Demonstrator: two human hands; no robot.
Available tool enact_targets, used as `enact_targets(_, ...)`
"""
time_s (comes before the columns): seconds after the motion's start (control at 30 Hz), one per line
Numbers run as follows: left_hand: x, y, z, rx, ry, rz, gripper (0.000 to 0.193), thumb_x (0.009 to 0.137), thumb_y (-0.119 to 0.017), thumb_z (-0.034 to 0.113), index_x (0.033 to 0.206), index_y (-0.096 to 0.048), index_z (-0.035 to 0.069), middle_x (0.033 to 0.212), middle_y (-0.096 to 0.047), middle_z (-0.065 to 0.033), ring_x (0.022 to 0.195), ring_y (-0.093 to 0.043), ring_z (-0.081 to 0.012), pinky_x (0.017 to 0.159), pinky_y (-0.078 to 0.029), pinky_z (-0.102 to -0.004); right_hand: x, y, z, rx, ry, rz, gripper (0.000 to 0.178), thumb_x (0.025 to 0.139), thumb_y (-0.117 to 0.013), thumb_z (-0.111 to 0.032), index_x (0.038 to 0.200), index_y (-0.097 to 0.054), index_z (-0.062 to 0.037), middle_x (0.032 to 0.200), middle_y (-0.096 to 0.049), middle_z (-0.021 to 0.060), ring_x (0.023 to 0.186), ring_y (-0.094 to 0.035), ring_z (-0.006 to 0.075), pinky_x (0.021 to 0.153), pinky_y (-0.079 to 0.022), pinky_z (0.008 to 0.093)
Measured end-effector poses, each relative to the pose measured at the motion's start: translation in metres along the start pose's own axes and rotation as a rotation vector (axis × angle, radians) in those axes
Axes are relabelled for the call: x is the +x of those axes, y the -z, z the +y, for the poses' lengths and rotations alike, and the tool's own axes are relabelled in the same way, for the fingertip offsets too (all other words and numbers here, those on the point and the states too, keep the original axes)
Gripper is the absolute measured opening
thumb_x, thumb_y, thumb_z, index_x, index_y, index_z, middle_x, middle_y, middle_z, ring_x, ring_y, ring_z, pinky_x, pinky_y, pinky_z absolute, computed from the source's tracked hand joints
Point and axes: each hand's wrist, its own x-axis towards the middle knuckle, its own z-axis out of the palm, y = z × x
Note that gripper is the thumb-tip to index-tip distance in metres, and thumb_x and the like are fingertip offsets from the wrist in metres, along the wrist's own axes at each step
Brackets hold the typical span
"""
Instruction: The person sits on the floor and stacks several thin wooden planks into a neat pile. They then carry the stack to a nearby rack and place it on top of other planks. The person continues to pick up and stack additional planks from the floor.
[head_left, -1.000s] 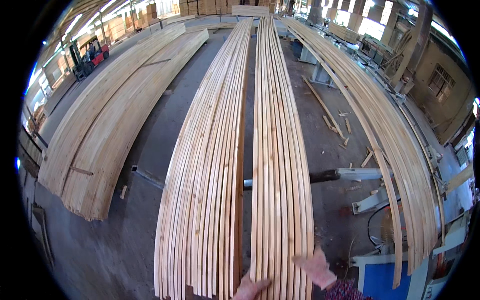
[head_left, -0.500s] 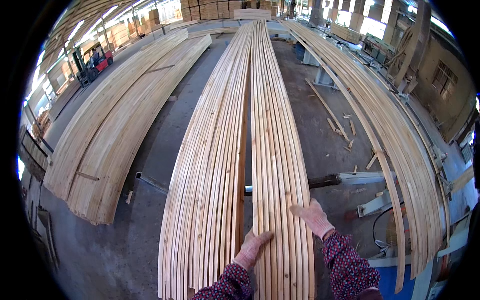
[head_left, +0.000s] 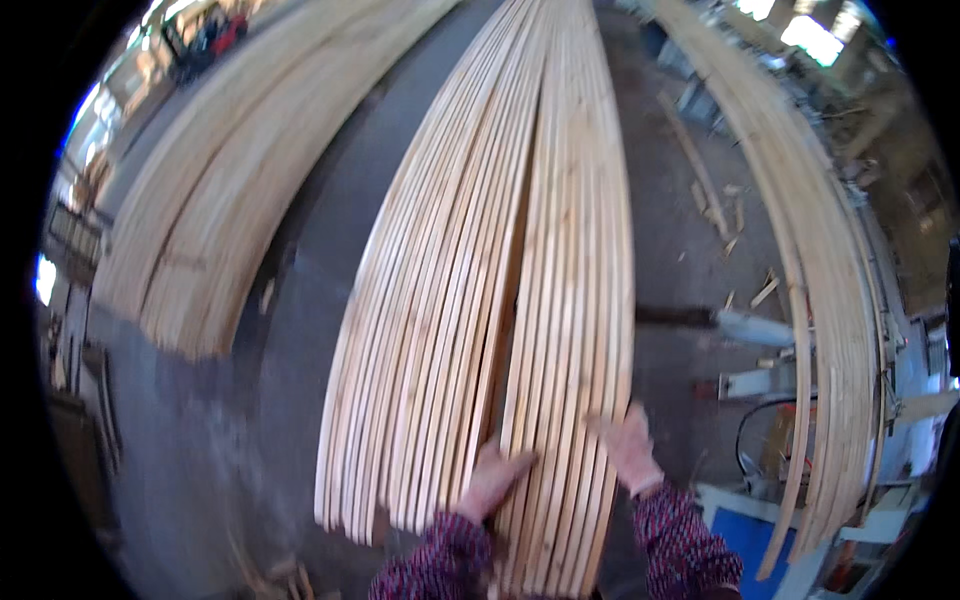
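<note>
Two long bundles of pale wooden strips run away from me, side by side with a narrow dark gap between them. My left hand [head_left: 492,480], in a light pinkish glove, grips the left edge of the right-hand bundle of strips [head_left: 572,320], its thumb lying across the top. On that bundle's right edge is my right hand [head_left: 627,450], gloved alike, thumb on top and fingers down the side. Beside my left hand lies the left-hand bundle of strips [head_left: 425,330], its near ends uneven. The fingers under the edges are hidden.
Wide stacks of boards [head_left: 240,190] lie at the left. More long strips [head_left: 800,230] rest on a machine stand at the right, above a blue panel [head_left: 745,540]. Wood offcuts [head_left: 735,215] litter the grey floor. A red forklift [head_left: 225,38] shows blurred at far left.
The view has dipped and blurred, bringing the near ends of both bundles into sight. Both hands keep their hold on the right-hand bundle's edges.
</note>
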Motion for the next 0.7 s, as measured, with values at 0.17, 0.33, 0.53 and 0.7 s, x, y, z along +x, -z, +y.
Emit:
enact_targets(0.17,0.013,-0.009,-0.011,0.419,-0.153,0.235,0.066,0.094,-0.062,0.033,0.143,-0.043,-0.007,0.128,-0.064,-0.0210,0.121,-0.060,-0.0291,0.104,-0.046,-0.0351,0.018,0.010,0.019,-0.199,0.053,0.109,0.063,0.082,-0.080,-0.044,0.116,-0.060,0.0056,0.108,-0.068,0.0204,0.103,-0.064,0.0327,0.093,-0.047,0.0430)
enact_targets(0.33,-0.055,0.025,-0.016,0.269,-0.060,0.161,0.065,0.099,-0.054,0.031,0.149,-0.037,-0.007,0.148,-0.049,-0.0248,0.141,-0.044,-0.0304,0.116,-0.034,-0.0335,-0.003,0.002,0.012,0.030,0.046,0.025,0.066,0.089,-0.071,-0.047,0.128,-0.057,0.0048,0.113,-0.068,0.0159,0.100,-0.065,0.0235,0.090,-0.050,0.0359)
enact_targets(0.53,-0.160,0.037,-0.090,-0.392,-0.256,0.572,0.051,0.106,-0.047,0.032,0.143,-0.047,-0.003,0.132,-0.061,-0.0195,0.126,-0.057,-0.0306,0.109,-0.045,-0.0464,-0.062,-0.002,0.083,0.286,-0.075,-0.007,0.074,0.090,-0.071,-0.044,0.139,-0.047,0.0058,0.121,-0.062,0.0167,0.105,-0.063,0.0230,0.094,-0.051,0.0335)
enact_targets(0.7,-0.176,0.015,-0.196,-1.266,0.295,0.593,0.076,0.102,-0.035,0.061,0.147,-0.043,0.001,0.149,-0.047,-0.0216,0.136,-0.045,-0.0388,0.115,-0.034,-0.0570,-0.065,-0.041,0.074,0.375,-0.141,-0.015,0.074,0.088,-0.075,-0.044,0.138,-0.049,0.0035,0.120,-0.061,0.0131,0.103,-0.061,0.0214,0.092,-0.050,0.0348)
